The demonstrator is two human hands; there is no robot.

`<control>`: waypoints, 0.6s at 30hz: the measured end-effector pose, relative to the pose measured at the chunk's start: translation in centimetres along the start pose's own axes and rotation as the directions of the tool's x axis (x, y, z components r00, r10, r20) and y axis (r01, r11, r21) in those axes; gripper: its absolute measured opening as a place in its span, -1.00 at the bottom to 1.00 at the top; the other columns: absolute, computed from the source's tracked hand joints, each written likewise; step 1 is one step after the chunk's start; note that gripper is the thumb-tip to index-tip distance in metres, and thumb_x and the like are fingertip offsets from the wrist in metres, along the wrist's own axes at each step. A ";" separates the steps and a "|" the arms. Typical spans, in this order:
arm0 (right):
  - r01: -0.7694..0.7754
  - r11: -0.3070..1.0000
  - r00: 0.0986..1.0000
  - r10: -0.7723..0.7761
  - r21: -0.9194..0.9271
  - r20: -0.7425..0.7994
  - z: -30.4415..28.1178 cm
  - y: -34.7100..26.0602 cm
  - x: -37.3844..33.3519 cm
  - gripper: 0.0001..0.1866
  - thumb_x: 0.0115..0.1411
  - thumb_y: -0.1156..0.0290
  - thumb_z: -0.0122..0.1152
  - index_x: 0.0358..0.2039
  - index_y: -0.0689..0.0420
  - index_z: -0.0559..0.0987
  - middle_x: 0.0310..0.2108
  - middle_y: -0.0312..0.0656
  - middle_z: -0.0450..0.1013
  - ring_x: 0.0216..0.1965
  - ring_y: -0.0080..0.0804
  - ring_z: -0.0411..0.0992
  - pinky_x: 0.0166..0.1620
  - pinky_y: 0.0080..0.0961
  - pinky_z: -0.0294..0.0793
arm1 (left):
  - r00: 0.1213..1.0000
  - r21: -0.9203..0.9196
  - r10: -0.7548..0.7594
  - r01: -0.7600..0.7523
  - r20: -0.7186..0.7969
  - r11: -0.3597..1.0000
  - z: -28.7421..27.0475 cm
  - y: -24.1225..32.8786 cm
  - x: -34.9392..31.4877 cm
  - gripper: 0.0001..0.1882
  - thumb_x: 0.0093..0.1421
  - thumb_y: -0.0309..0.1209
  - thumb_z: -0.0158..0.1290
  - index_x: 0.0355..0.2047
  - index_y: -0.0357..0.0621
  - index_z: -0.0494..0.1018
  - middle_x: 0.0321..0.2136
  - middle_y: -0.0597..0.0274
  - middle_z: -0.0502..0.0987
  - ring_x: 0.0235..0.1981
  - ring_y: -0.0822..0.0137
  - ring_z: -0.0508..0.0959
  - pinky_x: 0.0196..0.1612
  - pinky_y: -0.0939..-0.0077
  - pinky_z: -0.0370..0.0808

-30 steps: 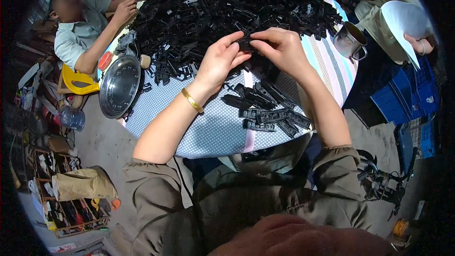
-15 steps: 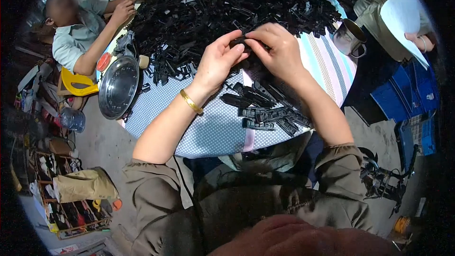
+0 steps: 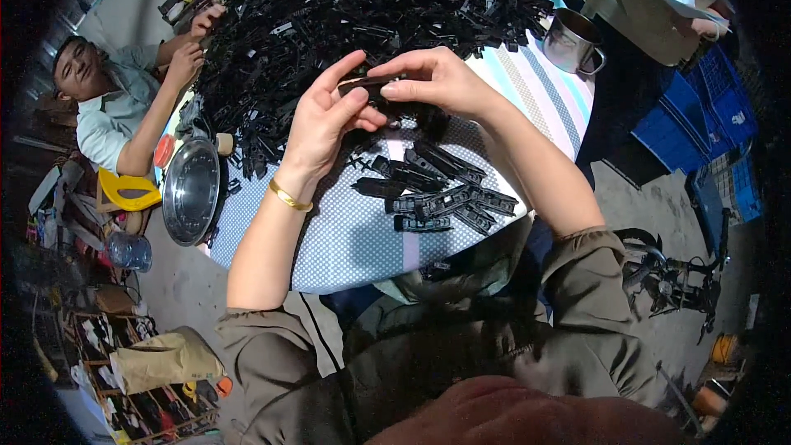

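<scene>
Black plastic, by its look, forms the slim dark part (image 3: 368, 82) held in the air between both hands, over the near fringe of a broad heap of jumbled black pieces (image 3: 329, 8). The bare left hand (image 3: 325, 111) curls thumb and fingers about the part's left end, while the bare right hand (image 3: 432, 81) pinches the other end between thumb and fingertips. So the grip on each side is grasping that one part; how hard either presses, the view does not tell. Its finer shape is lost in shadow.

Nearer the person, a loose cluster of long, ribbed black pieces (image 3: 449, 202) lies on the cloth-covered desk with a dotted blue-grey pattern (image 3: 338, 255), apart from the fingers. At the desk's left side sits a shiny round metal bowl (image 3: 191, 189); at its right stands a silvery metal mug with a handle (image 3: 570, 39).

For good handling, the left hand would best act as a steady rest, leaving the fine movement to the right fingertips. Light pressure near the ends seems wiser than a squeeze at the middle, since so thin a part could flex or slip. Tilting it toward the light should help the eyes, and a little height over the heap should prevent snagging
</scene>
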State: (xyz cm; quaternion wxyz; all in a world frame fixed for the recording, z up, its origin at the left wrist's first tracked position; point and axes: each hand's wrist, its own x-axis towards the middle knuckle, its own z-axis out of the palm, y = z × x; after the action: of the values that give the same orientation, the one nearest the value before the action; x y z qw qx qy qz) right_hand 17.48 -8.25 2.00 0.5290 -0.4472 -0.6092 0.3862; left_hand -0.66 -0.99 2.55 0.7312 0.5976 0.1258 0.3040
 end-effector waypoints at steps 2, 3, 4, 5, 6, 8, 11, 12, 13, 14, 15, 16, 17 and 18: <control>0.028 0.992 1.000 -0.027 -0.126 0.011 0.0 -0.6 -0.2 -0.71 0.03 0.40 0.19 -0.20 0.19 0.53 -0.37 -0.24 0.49 -0.32 -0.62 0.41 -0.23 -0.69 0.39 | 0.996 0.045 0.004 -0.008 0.094 0.999 -0.7 -0.1 0.0 -0.50 0.14 -0.48 -0.04 0.09 -0.28 0.11 -0.44 0.19 0.49 -0.57 0.46 0.51 -0.49 0.73 0.46; 0.028 0.992 1.000 -0.027 -0.124 0.013 0.0 -0.7 -0.2 -0.71 0.03 0.40 0.19 -0.20 0.19 0.53 -0.37 -0.24 0.49 -0.32 -0.62 0.41 -0.23 -0.69 0.39 | 0.996 0.045 0.003 -0.007 0.092 0.999 -0.8 -0.1 0.0 -0.50 0.14 -0.48 -0.04 0.09 -0.28 0.11 -0.44 0.19 0.49 -0.57 0.46 0.51 -0.49 0.73 0.46; 0.048 0.991 0.999 -0.048 -0.127 0.008 0.0 -0.7 -0.2 -0.73 0.05 0.38 0.17 -0.22 0.19 0.53 -0.38 -0.24 0.49 -0.32 -0.61 0.41 -0.23 -0.68 0.40 | 0.994 0.040 -0.001 -0.003 0.113 0.999 -0.9 0.0 0.0 -0.50 0.14 -0.47 -0.04 0.08 -0.28 0.12 -0.47 0.21 0.49 -0.60 0.47 0.50 -0.50 0.74 0.44; 0.068 0.989 0.998 -0.068 -0.130 0.005 0.0 -0.8 -0.3 -0.74 0.07 0.36 0.14 -0.23 0.19 0.54 -0.39 -0.23 0.49 -0.32 -0.60 0.41 -0.23 -0.67 0.40 | 0.991 0.035 -0.005 0.001 0.134 0.999 -0.9 0.0 0.0 -0.50 0.14 -0.46 -0.03 0.08 -0.28 0.12 -0.50 0.23 0.48 -0.62 0.49 0.49 -0.51 0.74 0.43; 0.067 0.989 0.998 -0.067 -0.129 0.005 -0.3 -0.9 -0.2 -0.74 0.07 0.36 0.14 -0.23 0.19 0.54 -0.39 -0.23 0.49 -0.32 -0.60 0.41 -0.23 -0.67 0.40 | 0.991 0.035 -0.007 0.002 0.133 0.999 -0.9 -0.1 0.0 -0.50 0.14 -0.46 -0.03 0.08 -0.28 0.12 -0.50 0.23 0.48 -0.62 0.49 0.49 -0.51 0.74 0.43; 0.040 0.982 0.999 -0.037 -0.186 0.019 -1.8 -0.8 0.2 -0.73 0.12 0.30 0.07 -0.24 0.19 0.54 -0.37 -0.24 0.49 -0.31 -0.59 0.42 -0.23 -0.65 0.40 | 0.996 -0.005 -0.025 0.025 0.088 1.000 -0.5 -0.4 0.0 -0.52 0.14 -0.46 -0.04 0.07 -0.29 0.14 -0.47 0.21 0.48 -0.60 0.48 0.49 -0.46 0.70 0.45; -0.202 0.875 0.927 0.026 -0.440 -0.375 -6.5 0.2 0.5 -0.72 0.16 0.26 -0.01 -0.26 0.15 0.55 -0.29 -0.18 0.49 -0.28 -0.48 0.44 -0.26 -0.54 0.42 | 0.986 0.282 0.030 -0.076 0.165 0.956 1.1 -0.4 -0.7 -0.61 0.12 -0.50 -0.05 -0.01 -0.27 0.25 -0.29 0.22 0.46 -0.40 0.53 0.46 -0.32 0.68 0.43; -0.255 0.649 0.906 -0.099 -0.717 -0.412 -7.9 1.1 0.2 -0.76 0.12 0.32 0.03 -0.25 0.14 0.55 -0.30 -0.15 0.49 -0.28 -0.44 0.46 -0.24 -0.51 0.43 | 0.970 0.369 0.008 -0.100 0.242 0.924 1.5 -0.4 -1.0 -0.64 0.12 -0.50 -0.05 -0.03 -0.25 0.29 -0.27 0.25 0.45 -0.37 0.55 0.45 -0.31 0.69 0.42; -0.302 0.521 0.915 -0.075 -0.798 -0.396 -9.4 2.4 0.1 -0.73 0.02 0.39 0.10 -0.22 0.10 0.53 -0.30 -0.11 0.49 -0.27 -0.32 0.46 -0.22 -0.48 0.42 | 0.953 0.380 -0.114 -0.002 0.281 0.925 1.9 -0.4 -1.2 -0.67 0.11 -0.52 -0.06 -0.08 -0.28 0.32 -0.19 0.21 0.43 -0.27 0.51 0.44 -0.20 0.61 0.42; -0.307 0.517 0.915 -0.071 -0.799 -0.398 -9.8 3.5 0.0 -0.73 0.02 0.39 0.10 -0.22 0.10 0.53 -0.30 -0.11 0.49 -0.27 -0.32 0.46 -0.22 -0.48 0.42 | 0.944 0.456 -0.116 -0.040 0.308 0.889 2.6 -0.2 -1.6 -0.68 0.08 -0.51 -0.03 -0.11 -0.25 0.37 -0.21 0.16 0.46 -0.19 0.38 0.45 -0.12 0.52 0.38; -0.341 0.409 0.924 -0.019 -0.847 -0.381 -10.3 4.7 -0.2 -0.70 -0.02 0.40 0.11 -0.21 0.06 0.53 -0.29 -0.10 0.48 -0.25 -0.26 0.45 -0.20 -0.45 0.42 | 0.910 0.568 -0.049 -0.214 0.412 0.795 2.8 -0.6 -1.4 -0.69 0.06 -0.50 -0.01 -0.14 -0.24 0.38 -0.20 0.11 0.46 -0.15 0.30 0.44 -0.07 0.46 0.36; -0.353 0.300 0.932 0.035 -0.886 -0.360 -9.7 4.8 0.0 -0.67 -0.06 0.42 0.12 -0.19 0.01 0.52 -0.28 -0.09 0.47 -0.22 -0.20 0.43 -0.18 -0.41 0.41 | 0.861 0.648 -0.003 -0.381 0.509 0.659 2.7 -0.9 -1.6 -0.70 0.05 -0.49 0.00 -0.16 -0.24 0.40 -0.19 0.07 0.46 -0.10 0.23 0.43 -0.03 0.41 0.33; -0.413 0.252 0.910 0.071 -0.875 -0.409 -9.1 4.8 0.5 -0.64 -0.11 0.42 0.14 -0.20 -0.04 0.52 -0.27 -0.09 0.46 -0.20 -0.16 0.42 -0.15 -0.35 0.40 | 0.846 0.635 -0.014 -0.388 0.533 0.668 2.7 -1.1 -1.8 -0.69 0.02 -0.46 0.02 -0.18 -0.23 0.41 -0.15 0.01 0.43 -0.06 0.12 0.40 0.02 0.33 0.29; -0.411 0.253 0.911 0.073 -0.876 -0.406 -8.8 4.9 0.6 -0.64 -0.11 0.42 0.14 -0.20 -0.04 0.52 -0.27 -0.09 0.46 -0.20 -0.16 0.42 -0.15 -0.35 0.40 | 0.809 0.628 0.059 -0.497 0.585 0.599 2.6 -1.5 -2.0 -0.69 0.03 -0.45 0.02 -0.17 -0.21 0.39 -0.24 0.07 0.44 -0.16 0.18 0.43 -0.08 0.39 0.35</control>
State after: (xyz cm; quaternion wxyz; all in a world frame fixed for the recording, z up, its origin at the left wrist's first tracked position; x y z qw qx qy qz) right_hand 26.83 -6.21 -1.17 0.1745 -0.8106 -0.5574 -0.0412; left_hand -0.38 -4.42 1.44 0.3593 0.9161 -0.0549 0.1693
